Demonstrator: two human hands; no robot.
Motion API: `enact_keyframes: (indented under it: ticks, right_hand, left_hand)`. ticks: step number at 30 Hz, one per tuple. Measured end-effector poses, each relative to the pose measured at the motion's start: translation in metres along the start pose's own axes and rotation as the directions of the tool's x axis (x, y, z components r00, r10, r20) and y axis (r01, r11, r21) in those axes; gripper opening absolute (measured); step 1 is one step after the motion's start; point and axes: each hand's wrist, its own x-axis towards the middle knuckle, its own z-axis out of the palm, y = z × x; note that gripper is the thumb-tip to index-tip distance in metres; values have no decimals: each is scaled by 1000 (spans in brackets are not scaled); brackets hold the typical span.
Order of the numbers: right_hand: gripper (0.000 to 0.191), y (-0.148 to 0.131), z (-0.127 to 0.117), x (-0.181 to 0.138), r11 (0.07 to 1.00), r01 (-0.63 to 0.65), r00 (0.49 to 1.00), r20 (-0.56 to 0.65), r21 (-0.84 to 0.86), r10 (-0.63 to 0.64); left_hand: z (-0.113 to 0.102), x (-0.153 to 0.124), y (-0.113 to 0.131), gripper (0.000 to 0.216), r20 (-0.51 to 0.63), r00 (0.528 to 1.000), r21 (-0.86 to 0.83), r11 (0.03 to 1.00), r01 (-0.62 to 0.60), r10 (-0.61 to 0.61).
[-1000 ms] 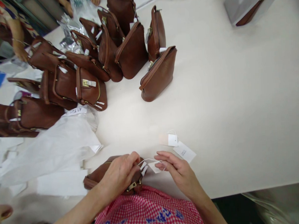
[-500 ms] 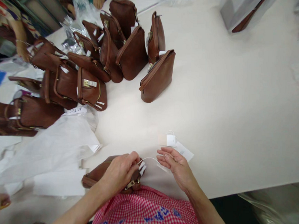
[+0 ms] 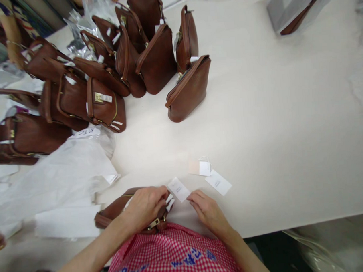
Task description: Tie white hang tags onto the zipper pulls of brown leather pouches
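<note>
A small brown leather bag (image 3: 120,209) lies at the table's front edge against the checked apron. My left hand (image 3: 150,203) rests over it, fingers closed in a pinch by its brass clasp; what they grip is hidden. Between my hands is a small white printed tag (image 3: 178,189), its left corner close to the left fingertips. My right hand (image 3: 207,211) pinches this tag by its lower right corner. Another white printed tag (image 3: 219,183) lies flat just beyond the right hand, beside a beige-and-white hang tag (image 3: 204,168) with a looped string.
Several brown bags stand at the back left; the nearest bag (image 3: 188,89) is upright ahead. White wrapping sheets (image 3: 60,185) spread at left. A wrapped bag (image 3: 293,11) stands far right. A co-worker's arm (image 3: 13,43) reaches in at upper left.
My right hand has closed from loosely spread fingers into a pinch on the white tag. The string seen stretched between my hands no longer shows. The view has shifted slightly.
</note>
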Motion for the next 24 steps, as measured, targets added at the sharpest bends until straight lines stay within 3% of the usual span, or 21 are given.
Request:
enact_keyframes:
  ticks: [4, 7, 14, 20, 22, 24]
  right_hand:
    - [29, -4, 21, 28, 984, 119, 993, -11, -134, -122]
    - [26, 1, 32, 55, 964, 138, 988, -35, -226, -150]
    - [17, 11, 40, 81, 972, 119, 992, -18, -202, -125]
    - [15, -10, 18, 78, 996, 92, 994, -55, -20, -92]
    - [13, -24, 7, 74, 980, 16, 999, -48, 197, -6]
    - [11, -38, -3, 68, 849, -119, 992, 16, 515, 129]
  left_hand:
    - [-1, 18, -7, 15, -33, 997, 86, 993, 79, -76]
    - [-3, 28, -16, 18, -51, 992, 114, 986, 120, -115]
    - [-2, 32, -24, 19, -48, 991, 112, 985, 132, -127]
    - [0, 33, -24, 21, -70, 994, 89, 992, 89, -83]
    - [-2, 31, -20, 24, -76, 995, 83, 994, 65, -59]
    - [-7, 29, -14, 25, -79, 996, 79, 996, 41, -35]
